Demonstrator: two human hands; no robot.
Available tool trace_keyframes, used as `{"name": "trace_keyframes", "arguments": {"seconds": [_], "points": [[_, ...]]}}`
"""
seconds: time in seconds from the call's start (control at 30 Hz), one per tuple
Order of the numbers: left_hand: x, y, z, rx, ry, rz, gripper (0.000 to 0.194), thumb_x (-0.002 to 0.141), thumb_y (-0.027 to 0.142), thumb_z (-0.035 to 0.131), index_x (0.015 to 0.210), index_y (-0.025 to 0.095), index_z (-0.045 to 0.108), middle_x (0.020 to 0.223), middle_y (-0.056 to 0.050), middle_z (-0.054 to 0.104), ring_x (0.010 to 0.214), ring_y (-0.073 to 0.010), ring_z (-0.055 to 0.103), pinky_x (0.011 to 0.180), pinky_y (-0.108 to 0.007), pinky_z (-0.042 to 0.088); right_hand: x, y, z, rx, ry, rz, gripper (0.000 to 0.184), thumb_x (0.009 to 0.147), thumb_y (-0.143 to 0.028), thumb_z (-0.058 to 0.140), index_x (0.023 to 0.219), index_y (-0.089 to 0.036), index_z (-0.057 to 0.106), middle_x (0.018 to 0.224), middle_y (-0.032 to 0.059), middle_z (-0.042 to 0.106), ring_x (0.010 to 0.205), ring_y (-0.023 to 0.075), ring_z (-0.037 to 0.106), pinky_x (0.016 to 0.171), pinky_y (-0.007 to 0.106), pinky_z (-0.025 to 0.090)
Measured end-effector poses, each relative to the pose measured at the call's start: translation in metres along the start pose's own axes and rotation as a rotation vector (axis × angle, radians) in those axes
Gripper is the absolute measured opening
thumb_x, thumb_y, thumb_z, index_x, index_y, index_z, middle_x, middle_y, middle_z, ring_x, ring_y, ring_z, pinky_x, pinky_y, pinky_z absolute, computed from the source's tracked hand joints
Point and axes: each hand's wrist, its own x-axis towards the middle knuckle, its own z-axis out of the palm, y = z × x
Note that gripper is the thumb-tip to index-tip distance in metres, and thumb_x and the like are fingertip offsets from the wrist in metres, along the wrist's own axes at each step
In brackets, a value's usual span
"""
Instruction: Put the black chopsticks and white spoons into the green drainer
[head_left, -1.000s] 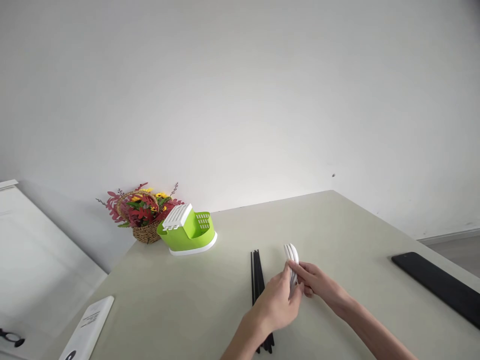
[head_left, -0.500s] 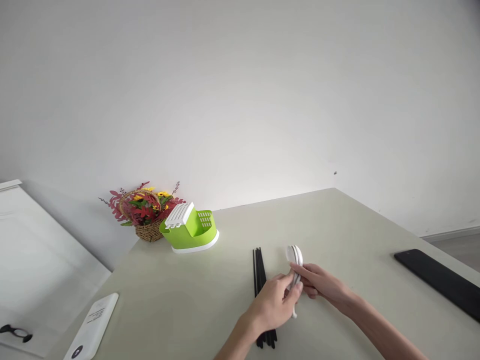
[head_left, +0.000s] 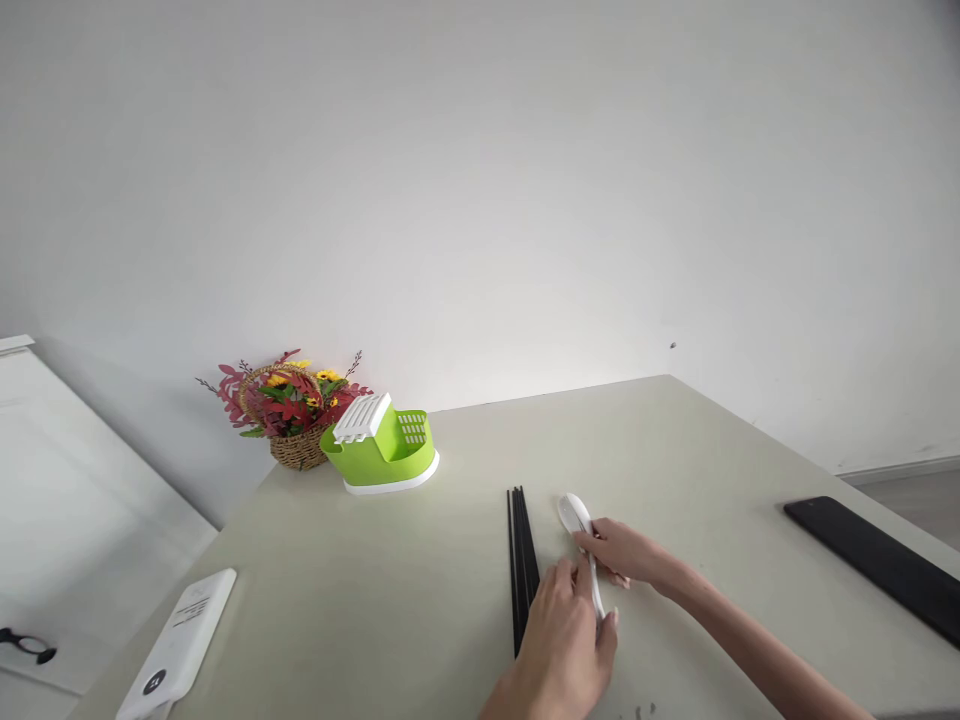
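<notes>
A small stack of white spoons (head_left: 574, 513) is held just right of the middle, bowls pointing away from me and handles toward me. My right hand (head_left: 628, 553) pinches the spoons just below their bowls. Lower down, my left hand (head_left: 561, 640) has its thumb and fingers closed about the handles, hiding part of them. A bundle of black chopsticks (head_left: 520, 560) lies on the table to the left of the spoons. My left hand covers the chopsticks' near ends.
A green utensil holder (head_left: 390, 468) with a white slotted top stands at the back left. Beside it is a wicker basket (head_left: 296, 450) of artificial flowers. A white device (head_left: 184, 635) lies at the left edge, and a black phone-like slab (head_left: 874, 560) at the right of the table (head_left: 360, 600).
The spoons have tipped to the left and sit lower in my hands. My left hand has moved toward me along the handles, now covering the near ends of the chopsticks.
</notes>
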Motion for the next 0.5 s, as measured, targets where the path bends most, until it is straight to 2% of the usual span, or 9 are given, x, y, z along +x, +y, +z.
{"name": "trace_keyframes", "arguments": {"seconds": [0.17,0.37,0.5], "points": [[-0.001,-0.006,0.013,0.049,0.016,-0.023,0.058,0.099,0.035,0.04,0.153,0.014,0.04,0.126,-0.018,0.057,0.117,-0.0357,0.052,0.1,-0.05,0.042,0.004,0.003,0.009,-0.092,0.084,0.012,0.036,0.096,-0.041,0.048,0.065,-0.024,0.046,0.04,-0.0034,0.047,0.038,0.0125,0.044,0.05,0.028,0.037],[0.0,-0.011,0.024,0.099,0.057,-0.001,0.053,0.101,0.036,0.039,0.15,0.016,0.044,0.124,-0.018,0.057,0.115,-0.0354,0.052,0.1,-0.051,0.041,0.002,0.013,0.016,-0.158,0.22,-0.004,0.021,0.101,-0.04,0.039,0.097,-0.022,0.049,0.059,-0.0032,0.06,0.043,0.0141,0.054,0.054,0.027,0.034],[-0.002,-0.007,0.025,0.129,0.007,-0.003,0.06,0.1,0.037,0.042,0.154,0.012,0.038,0.125,-0.019,0.057,0.114,-0.0361,0.051,0.101,-0.052,0.041,-0.003,0.017,0.015,-0.234,0.269,-0.018,0.028,0.103,-0.04,0.034,0.121,-0.021,0.046,0.069,-0.0015,0.066,0.046,0.0153,0.057,0.056,0.028,0.033]]}}
